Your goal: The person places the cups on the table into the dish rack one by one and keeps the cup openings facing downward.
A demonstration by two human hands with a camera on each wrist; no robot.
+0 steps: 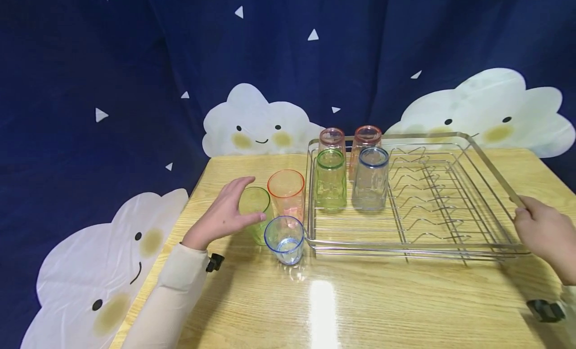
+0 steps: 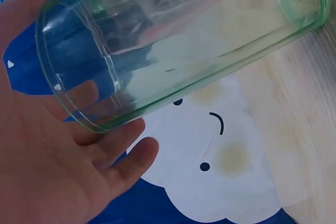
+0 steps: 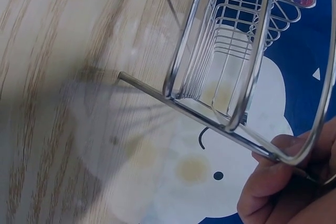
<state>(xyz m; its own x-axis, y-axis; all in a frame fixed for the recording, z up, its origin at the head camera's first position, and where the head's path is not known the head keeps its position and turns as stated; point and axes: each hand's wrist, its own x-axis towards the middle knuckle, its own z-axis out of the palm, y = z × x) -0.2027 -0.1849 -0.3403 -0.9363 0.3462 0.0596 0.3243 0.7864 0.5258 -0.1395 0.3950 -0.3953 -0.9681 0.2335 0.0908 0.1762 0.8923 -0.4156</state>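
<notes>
Toward the left side of the counter, the left hand curves loosely about the mouth of a green glass, thumb on the near side and fingers on the far side; it is not clenched, and whether the skin touches the glass I cannot tell. This glass stands upright, its long axis vertical and its mouth up, just to the right of the left palm, so the left hand is much the nearer one and the right is well apart, across the rack. Just right of it stand an orange-red glass and, closer to the viewer, a blue glass, both also mouth up: three glasses outside the rack in all. Next comes one wire rack, with four glasses upside down in its left part: a green one and a bluish one in front, a pink one and a reddish one behind. At the far right, the right hand grips the rack's rim near its front corner.
</notes>
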